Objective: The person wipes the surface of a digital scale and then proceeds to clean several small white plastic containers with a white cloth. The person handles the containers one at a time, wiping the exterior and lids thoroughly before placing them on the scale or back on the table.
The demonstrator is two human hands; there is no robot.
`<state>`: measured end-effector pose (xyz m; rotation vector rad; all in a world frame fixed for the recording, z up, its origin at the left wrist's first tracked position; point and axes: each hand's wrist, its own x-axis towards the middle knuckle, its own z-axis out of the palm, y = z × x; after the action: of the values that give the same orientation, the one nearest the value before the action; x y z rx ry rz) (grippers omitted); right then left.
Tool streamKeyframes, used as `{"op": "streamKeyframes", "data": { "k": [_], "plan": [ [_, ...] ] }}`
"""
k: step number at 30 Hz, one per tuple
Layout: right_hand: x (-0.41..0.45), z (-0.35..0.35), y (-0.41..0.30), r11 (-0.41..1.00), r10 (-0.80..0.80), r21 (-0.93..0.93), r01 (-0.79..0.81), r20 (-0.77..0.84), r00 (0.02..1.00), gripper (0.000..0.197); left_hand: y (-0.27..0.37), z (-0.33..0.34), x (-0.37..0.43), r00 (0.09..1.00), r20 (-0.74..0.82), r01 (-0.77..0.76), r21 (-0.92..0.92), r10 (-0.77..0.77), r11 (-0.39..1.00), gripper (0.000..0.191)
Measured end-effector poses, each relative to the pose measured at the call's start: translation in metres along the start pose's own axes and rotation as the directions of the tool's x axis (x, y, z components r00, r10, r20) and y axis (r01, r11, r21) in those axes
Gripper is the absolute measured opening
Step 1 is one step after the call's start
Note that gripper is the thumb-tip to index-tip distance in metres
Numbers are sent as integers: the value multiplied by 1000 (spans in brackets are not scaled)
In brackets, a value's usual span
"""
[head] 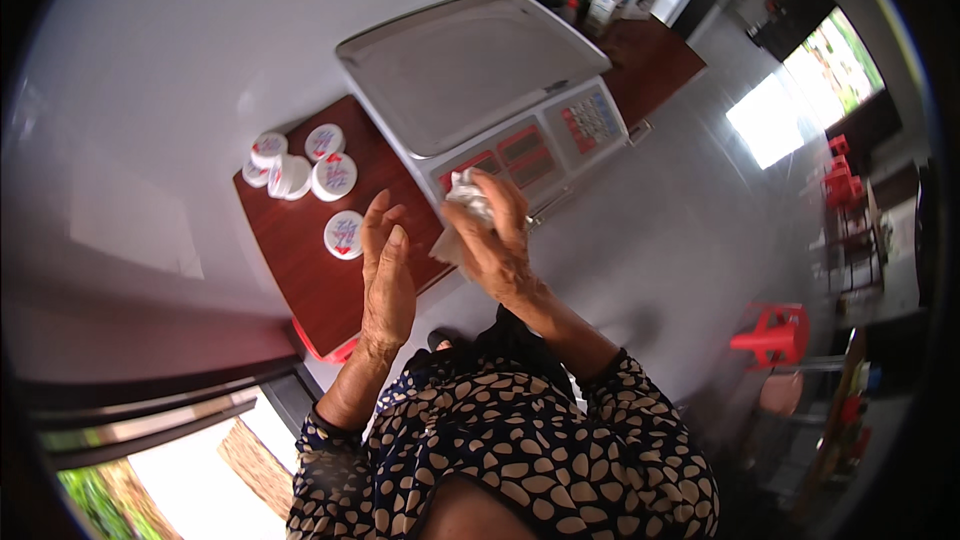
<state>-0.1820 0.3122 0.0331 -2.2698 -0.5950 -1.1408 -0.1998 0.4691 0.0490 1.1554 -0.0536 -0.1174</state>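
My right hand (491, 240) grips a crumpled white tissue or cloth (469, 193), with a loose end hanging below the palm. It is raised in front of the red-framed display panel (525, 154) of an electronic weighing scale (480, 67) with a wide metal pan. My left hand (388, 289) is empty, its fingers apart and pointing up. Beside its fingertips lies a round white tub or lid (344, 234) bearing blue and red print. Several more of these, such as one white round tub (334, 176), are grouped farther left, some stacked or leaning.
The scale stands on a dark red wooden table (300, 262) against a grey wall (187, 90). Bottles and boxes (604, 4) crowd its far end. A red plastic stool (776, 335) stands on the grey floor to the right. Part of another red object (341, 351) shows under the table's near corner.
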Motion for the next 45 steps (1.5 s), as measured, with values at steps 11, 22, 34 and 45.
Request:
{"op": "streamKeyframes", "data": {
  "k": [11, 22, 34, 45],
  "plan": [
    [-22, -12, 83, 867, 383, -233, -440, -253, 888, 48, -30, 24, 42, 994, 106, -12, 120, -1, 993, 79],
    [-11, -45, 206, 691, 566, -260, -674, -386, 728, 48, -35, 32, 53, 997, 48, -62, 36, 61, 997, 69],
    [61, -74, 295, 588, 531, 426, -688, 439, 725, 33, -29, 53, 51, 998, -61, 32, 14, -31, 999, 62],
    [93, -38, 329, 128, 305, 722, -680, 624, 720, 43, -43, 63, 51, 921, -389, 40, 152, 23, 988, 45]
  ]
}}
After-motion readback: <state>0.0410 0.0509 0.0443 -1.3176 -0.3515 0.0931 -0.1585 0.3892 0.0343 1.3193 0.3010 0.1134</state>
